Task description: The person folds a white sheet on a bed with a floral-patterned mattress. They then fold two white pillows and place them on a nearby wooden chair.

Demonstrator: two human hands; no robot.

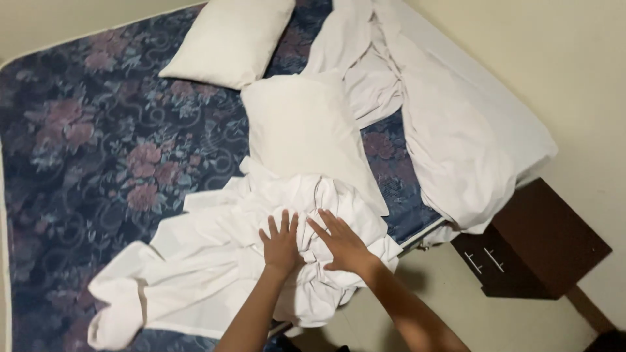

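**Sheet bunched at the bed's near edge, both hands flat on it**

Sheet (pixel 228 261) lies crumpled near the mattress (pixel 85 150) edge, not yet spread; left hand (pixel 280 244) and right hand (pixel 342 244) rest on it, fingers splayed, gripping nothing; two pillows (pixel 306 130) sit beyond; a second sheet (pixel 443 143) lies heaped along the wall side; most of the flowered mattress is bare; nightstand (pixel 541 241) crowds the floor on the right.

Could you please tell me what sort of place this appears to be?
Most likely a bedroom: a floral mattress bearing two white pillows, crumpled white sheets under both hands, and a dark nightstand alongside.
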